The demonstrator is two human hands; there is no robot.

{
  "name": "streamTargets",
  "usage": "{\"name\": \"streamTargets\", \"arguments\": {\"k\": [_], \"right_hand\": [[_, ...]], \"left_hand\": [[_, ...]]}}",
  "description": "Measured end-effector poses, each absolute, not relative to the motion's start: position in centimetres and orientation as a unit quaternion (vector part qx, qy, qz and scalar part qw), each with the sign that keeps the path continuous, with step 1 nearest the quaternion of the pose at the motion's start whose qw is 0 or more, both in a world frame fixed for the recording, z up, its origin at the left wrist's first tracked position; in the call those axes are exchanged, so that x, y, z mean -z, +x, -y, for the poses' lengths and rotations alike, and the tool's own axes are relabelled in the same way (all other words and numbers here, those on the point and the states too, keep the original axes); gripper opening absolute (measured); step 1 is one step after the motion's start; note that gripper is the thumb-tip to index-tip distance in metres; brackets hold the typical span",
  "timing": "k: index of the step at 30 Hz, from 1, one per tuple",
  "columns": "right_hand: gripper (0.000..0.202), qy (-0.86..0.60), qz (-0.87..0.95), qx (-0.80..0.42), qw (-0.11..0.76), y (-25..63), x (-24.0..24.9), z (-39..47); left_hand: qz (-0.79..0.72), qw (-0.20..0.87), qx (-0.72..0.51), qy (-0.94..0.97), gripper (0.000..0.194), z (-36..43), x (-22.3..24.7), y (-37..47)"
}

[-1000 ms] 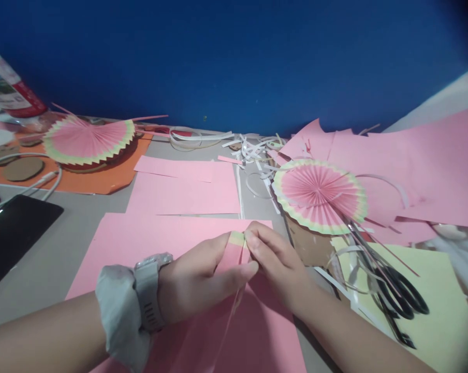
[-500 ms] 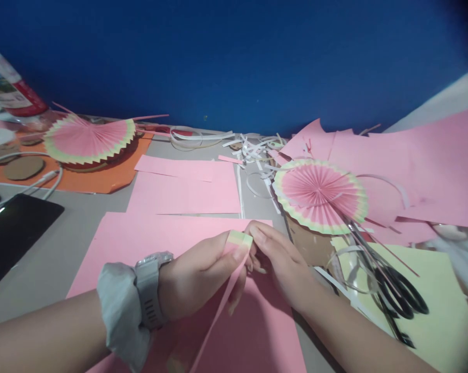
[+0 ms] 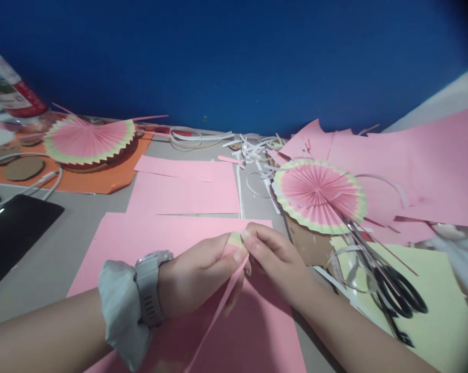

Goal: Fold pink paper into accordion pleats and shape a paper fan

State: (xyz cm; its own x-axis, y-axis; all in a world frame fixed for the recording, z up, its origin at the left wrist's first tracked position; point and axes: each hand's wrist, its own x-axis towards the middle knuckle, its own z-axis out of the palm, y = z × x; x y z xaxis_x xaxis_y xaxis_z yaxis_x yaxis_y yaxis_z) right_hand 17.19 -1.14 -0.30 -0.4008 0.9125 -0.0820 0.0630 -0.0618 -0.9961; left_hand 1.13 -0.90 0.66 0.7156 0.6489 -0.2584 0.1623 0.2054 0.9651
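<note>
Paper strip (image 3: 233, 244), pink with a yellow-green band at its far end, is held between both hands, above a large pink sheet (image 3: 265, 326) laid on the bench (image 3: 82, 215). By the left hand (image 3: 203, 272) it is gripped near that band, the thumb pressed flat on top and the fingers tucked beneath, partly out of sight. By the right hand (image 3: 275, 261) the right-hand side of the same end is pinched, thumb against forefinger, so both grips are judged to be closed on the paper. Toward the person, a long thin edge is left trailing below the left thumb; how many layers are stacked under the hands cannot be told.

The strip is judged to be very light and thin, easily bent and slightly springy where it is creased, with little slip against dry fingertips. It would probably be torn or wrongly creased if pulled hard, so it is best taken by its edges and folds, with light, even thumb pressure, and the trailing length left unpinched.

Beyond the hands, one pleated fan (image 3: 90, 140) is seen at the far left and a round pleated rosette (image 3: 311, 189) at the right, with scissors (image 3: 385, 274) lying just beside it.
</note>
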Motion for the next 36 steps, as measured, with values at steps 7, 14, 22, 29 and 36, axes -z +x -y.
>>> {"name": "streamTargets", "arguments": {"k": [7,14,22,29,36], "right_hand": [[0.031,-0.409,0.592,-0.569,0.398,17.25,0.55,0.99],[0.033,-0.400,0.585,-0.581,0.400,16.96,0.31,0.96],[0.034,-0.422,0.588,-0.561,0.402,16.97,0.12,1.16],[0.032,-0.431,0.591,-0.578,0.361,17.18,0.22,0.84],[0.030,-0.461,0.616,-0.538,0.343,17.20,0.22,0.69]], "left_hand": [[-0.352,0.681,-0.177,0.617,0.043,0.76,-0.84,1.11],[-0.335,0.671,-0.199,0.631,0.050,0.95,-0.53,1.15],[-0.311,0.661,-0.194,0.655,0.050,0.77,-0.55,1.18],[-0.313,0.647,-0.203,0.665,0.053,0.89,-0.15,1.21],[-0.305,0.666,-0.196,0.652,0.046,0.74,-0.56,1.49]]}}
